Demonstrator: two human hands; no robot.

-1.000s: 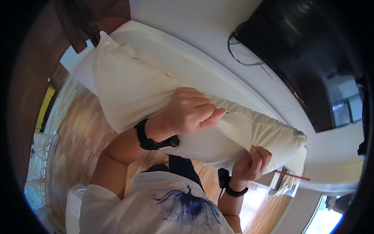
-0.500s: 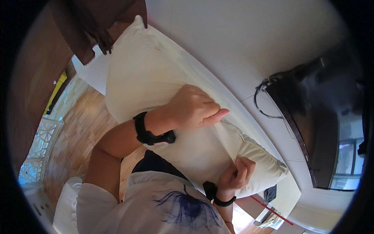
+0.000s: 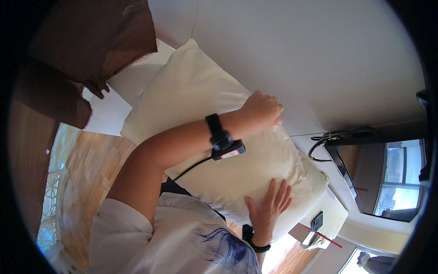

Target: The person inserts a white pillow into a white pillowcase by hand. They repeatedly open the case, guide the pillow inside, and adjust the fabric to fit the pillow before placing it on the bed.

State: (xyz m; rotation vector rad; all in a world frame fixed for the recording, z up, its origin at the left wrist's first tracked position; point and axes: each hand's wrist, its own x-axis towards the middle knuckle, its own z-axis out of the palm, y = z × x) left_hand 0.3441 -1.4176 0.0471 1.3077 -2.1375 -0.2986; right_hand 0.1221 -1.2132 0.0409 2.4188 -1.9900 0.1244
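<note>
A large cream pillow [image 3: 200,91] lies slantwise in front of me, its upper corner pointing to the far left. My left arm reaches across it, and my left hand [image 3: 262,109] is closed on the pillow's far edge, the fingertips mostly hidden. Lower down, my right hand [image 3: 271,208] rests open on the pillow, fingers spread. Folds of loose fabric gather near the pillow's right end. A black strap with a small box [image 3: 223,141] and a cable sits on my left wrist; another dark band [image 3: 260,249] circles the right one.
Under the pillow runs a white surface [image 3: 333,212] along the wall, with a small dark object [image 3: 317,221] and a red stick [image 3: 329,239] at its right. A black screen [image 3: 365,173] with cables stands right. Brown cloth-like shapes [image 3: 109,36] fill the upper left; wood floor [image 3: 91,182] shows below.
My left hand has moved right and farther away, to the pillow's far edge. My right hand has let go of its pinched fabric and spread flat. The view has shifted.
</note>
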